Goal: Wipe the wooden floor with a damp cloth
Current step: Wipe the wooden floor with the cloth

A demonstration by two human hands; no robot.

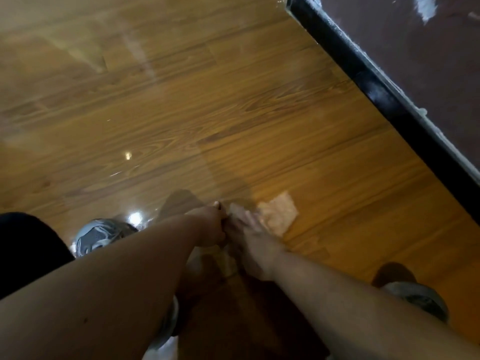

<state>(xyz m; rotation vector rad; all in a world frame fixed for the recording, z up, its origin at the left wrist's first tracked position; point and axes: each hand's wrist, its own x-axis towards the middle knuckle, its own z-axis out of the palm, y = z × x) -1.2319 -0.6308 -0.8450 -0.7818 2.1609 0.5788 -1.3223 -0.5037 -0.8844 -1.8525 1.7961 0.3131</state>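
head view looks down on the glossy orange-brown wooden plank floor (233, 120), which fills most of the frame and shows bright spots of reflected light near the left shoe. a black skirting strip (389, 100) crosses the upper right corner on a slant, with a dark reddish-brown surface (415, 53) beyond it. two bare forearms reach in from the bottom edge and meet low in the middle. a grey and white sports shoe (101, 235) stands on the boards left of the arms, and a second grey shoe (418, 297) shows just right of the right forearm. the pale beige cloth (279, 216) lies on the floor just beyond the hands, with more of it bunched beneath them. the left hand (211, 226) is curled tight round the cloth's near edge. the right hand (249, 229) is blurred and touches the cloth beside the left hand; i cannot tell whether its fingers clamp it.
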